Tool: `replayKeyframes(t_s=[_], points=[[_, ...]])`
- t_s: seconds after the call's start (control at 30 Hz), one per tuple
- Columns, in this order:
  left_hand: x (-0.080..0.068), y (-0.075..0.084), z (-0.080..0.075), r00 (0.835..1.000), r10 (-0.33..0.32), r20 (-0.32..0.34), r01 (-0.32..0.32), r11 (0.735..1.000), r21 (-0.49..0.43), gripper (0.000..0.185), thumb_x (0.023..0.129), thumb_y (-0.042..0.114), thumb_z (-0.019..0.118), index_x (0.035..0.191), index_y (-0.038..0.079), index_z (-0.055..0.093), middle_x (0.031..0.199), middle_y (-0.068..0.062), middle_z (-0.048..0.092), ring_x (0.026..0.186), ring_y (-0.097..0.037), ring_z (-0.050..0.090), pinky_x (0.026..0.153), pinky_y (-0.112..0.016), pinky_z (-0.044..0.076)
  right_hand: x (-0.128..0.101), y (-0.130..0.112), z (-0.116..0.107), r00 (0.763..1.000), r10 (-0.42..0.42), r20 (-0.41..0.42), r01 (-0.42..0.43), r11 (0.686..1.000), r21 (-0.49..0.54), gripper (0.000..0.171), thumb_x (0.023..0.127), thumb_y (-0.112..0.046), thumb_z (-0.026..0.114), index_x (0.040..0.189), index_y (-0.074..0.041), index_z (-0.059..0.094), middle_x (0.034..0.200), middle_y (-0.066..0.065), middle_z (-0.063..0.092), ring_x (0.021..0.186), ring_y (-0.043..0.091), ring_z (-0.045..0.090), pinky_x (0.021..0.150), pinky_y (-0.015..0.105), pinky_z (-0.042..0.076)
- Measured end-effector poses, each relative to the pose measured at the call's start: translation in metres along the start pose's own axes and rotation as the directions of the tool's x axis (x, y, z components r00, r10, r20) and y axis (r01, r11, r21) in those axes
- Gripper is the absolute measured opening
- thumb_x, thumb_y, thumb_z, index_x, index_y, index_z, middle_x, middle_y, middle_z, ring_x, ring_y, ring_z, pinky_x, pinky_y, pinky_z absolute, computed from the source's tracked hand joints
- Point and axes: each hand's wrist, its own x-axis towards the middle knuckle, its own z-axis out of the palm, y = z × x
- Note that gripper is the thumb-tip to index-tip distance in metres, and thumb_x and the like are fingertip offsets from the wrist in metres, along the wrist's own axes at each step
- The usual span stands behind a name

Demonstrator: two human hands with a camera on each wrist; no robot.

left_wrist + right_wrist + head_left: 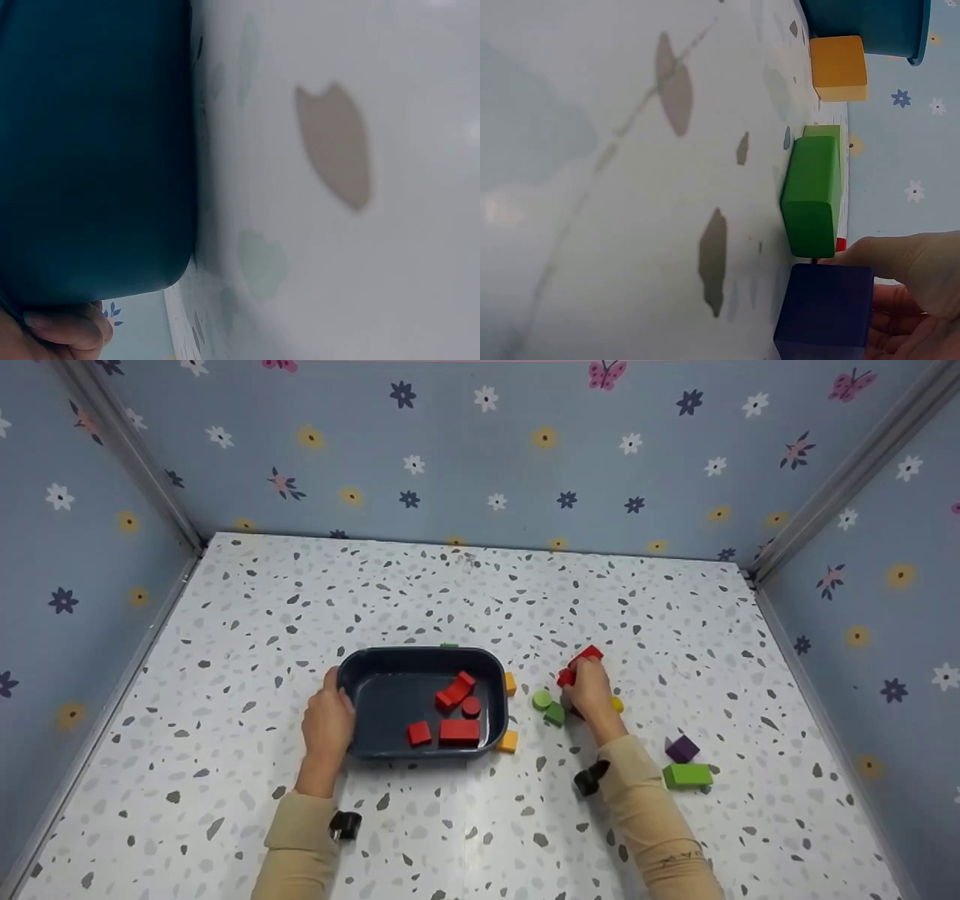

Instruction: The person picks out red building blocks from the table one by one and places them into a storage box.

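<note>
My left hand (pixel 328 724) grips the left end of a dark blue rectangular tray (pixel 390 660); in the left wrist view its curled fingers (pixel 75 330) show at the tray's corner. Inside the tray lie a red curved block (pixel 455 692), a red round block (pixel 471 706), a small red block (pixel 419 733) and a red rectangular block (pixel 459 732). To the right of the tray, my right hand (pixel 591 697) pinches a red block (pixel 590 653), partly hidden by the fingers. Another red piece (pixel 565 678) shows beside the fingertips. A dark purple block (pixel 825 311) stands near the palm.
Beside the right hand are a light green round block (pixel 542 700), a green block (pixel 554 714) and a yellow piece (pixel 617 704). Two orange blocks (pixel 508 742) stand along the tray's right side. Farther right are a purple block (pixel 682 748) and a green block (pixel 688 775). Patterned walls (pixel 480 450) surround the table.
</note>
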Motion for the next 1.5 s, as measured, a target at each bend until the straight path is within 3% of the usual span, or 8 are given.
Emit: replayKeyframes(t_s=[0.23,0.37,0.53,0.73,1.03,1.27,1.5], points=[[0.000,0.000,-0.001,1.000,-0.017,0.010,0.017,1.000,0.000,0.036,0.089,0.004,0.041,0.126,0.001,0.043,0.097,-0.032,0.057,0.078,-0.046,0.057,0.059,-0.054,0.041,-0.004,-0.003,-0.005,0.999,0.038,0.012,-0.038,0.997,0.070,0.027,0.074,0.001,0.064,0.099,0.007,0.055,0.101,0.019,0.051,0.096,0.030,0.050,0.088,0.039,0.039],[-0.001,0.000,-0.001,1.000,-0.014,0.010,0.014,1.000,-0.002,0.036,0.090,0.004,0.041,0.126,0.001,0.043,0.098,-0.032,0.057,0.079,-0.047,0.056,0.059,-0.055,0.041,-0.009,-0.008,-0.010,1.000,0.011,-0.017,-0.009,0.997,0.081,0.026,0.073,-0.004,0.070,0.094,0.006,0.057,0.094,0.017,0.052,0.088,0.027,0.051,0.083,0.037,0.041],[-0.001,-0.001,-0.001,1.000,0.000,-0.012,0.000,1.000,-0.003,0.036,0.089,0.003,0.042,0.124,0.000,0.044,0.095,-0.032,0.057,0.075,-0.046,0.057,0.057,-0.054,0.041,-0.015,-0.018,-0.018,0.997,-0.061,-0.042,0.065,0.992,0.104,0.029,0.074,-0.005,0.069,0.098,0.007,0.058,0.094,0.017,0.053,0.085,0.027,0.051,0.081,0.036,0.041],[-0.001,0.000,-0.002,1.000,0.013,-0.006,-0.013,1.000,0.003,0.037,0.089,0.002,0.042,0.126,-0.001,0.042,0.092,-0.031,0.059,0.070,-0.042,0.058,0.053,-0.050,0.042,-0.023,-0.031,-0.026,0.978,-0.172,-0.118,0.181,0.981,0.072,0.027,0.073,-0.002,0.068,0.097,0.008,0.059,0.093,0.018,0.054,0.083,0.027,0.052,0.077,0.035,0.043],[-0.001,0.000,-0.003,1.000,0.000,-0.002,0.000,1.000,-0.005,0.036,0.089,0.003,0.042,0.125,-0.001,0.043,0.095,-0.031,0.058,0.076,-0.045,0.058,0.057,-0.053,0.042,-0.033,-0.054,-0.032,0.948,-0.254,-0.191,0.276,0.956,0.097,0.026,0.072,-0.002,0.069,0.095,0.005,0.061,0.091,0.014,0.055,0.082,0.025,0.054,0.075,0.033,0.045],[0.000,0.000,-0.002,1.000,-0.002,-0.006,0.002,1.000,-0.011,0.035,0.089,0.004,0.042,0.124,0.001,0.043,0.092,-0.031,0.058,0.076,-0.046,0.057,0.057,-0.054,0.041,-0.038,-0.073,-0.034,0.904,-0.351,-0.243,0.387,0.915,0.118,0.024,0.071,-0.001,0.070,0.092,0.004,0.061,0.088,0.014,0.055,0.080,0.027,0.054,0.073,0.033,0.045],[-0.001,-0.001,0.000,1.000,-0.011,0.009,0.011,1.000,-0.005,0.036,0.089,0.004,0.043,0.124,0.004,0.043,0.092,-0.032,0.058,0.075,-0.047,0.056,0.056,-0.055,0.041,-0.040,-0.091,-0.032,0.885,-0.404,-0.230,0.438,0.891,0.121,0.023,0.071,-0.001,0.069,0.091,0.003,0.061,0.087,0.012,0.055,0.078,0.025,0.054,0.071,0.031,0.044]])
